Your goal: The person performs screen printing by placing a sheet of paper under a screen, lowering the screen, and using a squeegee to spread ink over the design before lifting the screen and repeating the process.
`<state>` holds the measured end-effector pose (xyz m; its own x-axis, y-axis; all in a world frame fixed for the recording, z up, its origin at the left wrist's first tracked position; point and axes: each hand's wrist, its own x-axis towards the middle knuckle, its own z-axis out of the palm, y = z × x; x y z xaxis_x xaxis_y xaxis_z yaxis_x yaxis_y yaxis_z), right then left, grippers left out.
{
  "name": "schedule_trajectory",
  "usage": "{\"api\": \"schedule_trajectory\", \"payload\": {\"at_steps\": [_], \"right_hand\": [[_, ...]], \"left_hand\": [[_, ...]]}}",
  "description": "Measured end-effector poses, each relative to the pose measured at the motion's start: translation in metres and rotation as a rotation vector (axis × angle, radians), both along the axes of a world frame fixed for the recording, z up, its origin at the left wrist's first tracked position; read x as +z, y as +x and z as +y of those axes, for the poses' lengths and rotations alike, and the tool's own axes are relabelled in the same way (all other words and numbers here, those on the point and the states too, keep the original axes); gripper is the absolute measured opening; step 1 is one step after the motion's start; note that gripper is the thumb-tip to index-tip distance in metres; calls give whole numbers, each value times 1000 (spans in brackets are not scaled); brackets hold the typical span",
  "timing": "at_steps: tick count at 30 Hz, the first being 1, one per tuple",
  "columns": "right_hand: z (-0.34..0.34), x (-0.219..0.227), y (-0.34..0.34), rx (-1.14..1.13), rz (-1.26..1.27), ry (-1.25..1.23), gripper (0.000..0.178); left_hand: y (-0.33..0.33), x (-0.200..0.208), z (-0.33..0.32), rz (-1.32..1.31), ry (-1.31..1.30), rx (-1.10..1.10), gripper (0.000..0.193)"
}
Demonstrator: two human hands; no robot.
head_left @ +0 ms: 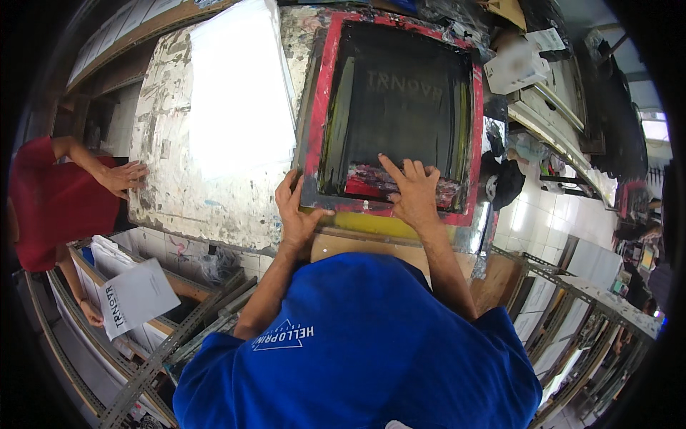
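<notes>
A screen printing frame (477,121) with a red, paint-marked rim and dark mesh lies on the worktable in front of me. My left hand (294,214) holds its near left corner, fingers along the left side and thumb at the near edge. Over the near end of the mesh, my right hand (414,191) is closed on a paint-smeared squeegee (368,184); the index finger stretches forward across the mesh. Part of the squeegee is hidden beneath that hand. Left of the frame, a stack of white sheets (239,93) lies on the stained tabletop (164,136).
At the left, a co-worker in a red shirt (64,189) rests one hand on the table edge and holds a printed sheet (139,299) over a rack (153,365). A white box (514,66) sits beyond the frame's right side. Metal shelving (572,307) stands at the lower right.
</notes>
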<state>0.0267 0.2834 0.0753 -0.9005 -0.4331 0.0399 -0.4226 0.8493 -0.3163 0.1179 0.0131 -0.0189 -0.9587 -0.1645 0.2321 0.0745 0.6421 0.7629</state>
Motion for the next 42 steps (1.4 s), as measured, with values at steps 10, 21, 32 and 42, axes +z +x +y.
{"api": "schedule_trajectory", "payload": {"at_steps": [10,21,32,42], "right_hand": [[4,-41,-120,-61,162,-91,80],[0,-58,-286,-50,363,-35,83],[5,-50,-375,22,356,-130,59],[23,-3,-349,-179,5,-496,61]], "left_hand": [[4,3,-3,-47,-54,21,104],[6,8,-4,-59,-19,9,103],[7,5,-5,-43,24,1,103],[14,-3,-1,-77,104,55,107]]}}
